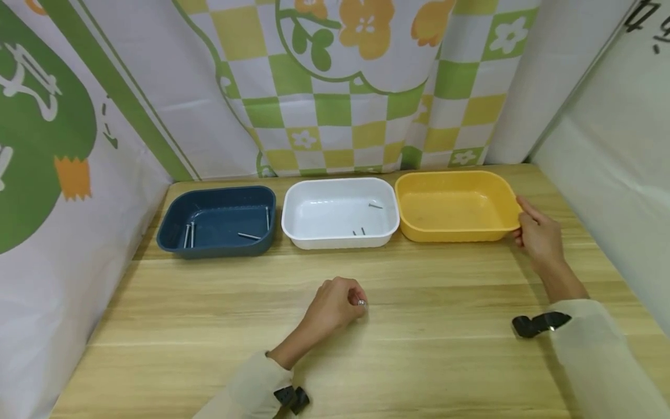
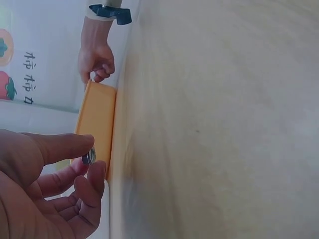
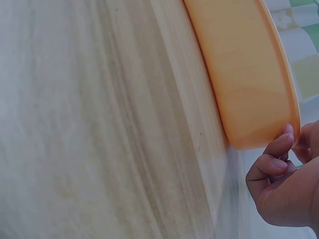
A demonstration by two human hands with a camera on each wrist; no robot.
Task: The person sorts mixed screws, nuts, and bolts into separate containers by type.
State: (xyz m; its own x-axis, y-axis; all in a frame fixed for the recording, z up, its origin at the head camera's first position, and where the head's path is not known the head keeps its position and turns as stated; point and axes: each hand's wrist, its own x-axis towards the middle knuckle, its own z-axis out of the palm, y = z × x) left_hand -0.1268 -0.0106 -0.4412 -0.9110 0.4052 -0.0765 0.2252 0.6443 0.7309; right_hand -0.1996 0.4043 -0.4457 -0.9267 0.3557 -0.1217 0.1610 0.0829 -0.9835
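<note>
Between the thumb and fingertips of my left hand (image 1: 335, 305) I pinch a small, shiny, round metal piece (image 2: 88, 157), which looks like a nut. The hand is above the table, in front of the white tray (image 1: 340, 242). At the far right, my right hand (image 1: 541, 235) grips the right end of the yellow tray (image 1: 450, 235), thumb and fingers on its rim. No contents show in the yellow tray. In the right wrist view, the curled fingers (image 3: 279, 144) meet the tray's end wall.
A dark blue tray (image 1: 220, 251) on the left holds several long screws (image 1: 192, 234). In the white tray lie a few smaller screws (image 1: 375, 206). All three trays stand in a row along the back of the wooden table (image 1: 419, 349), before a checked cloth (image 1: 335, 110).
</note>
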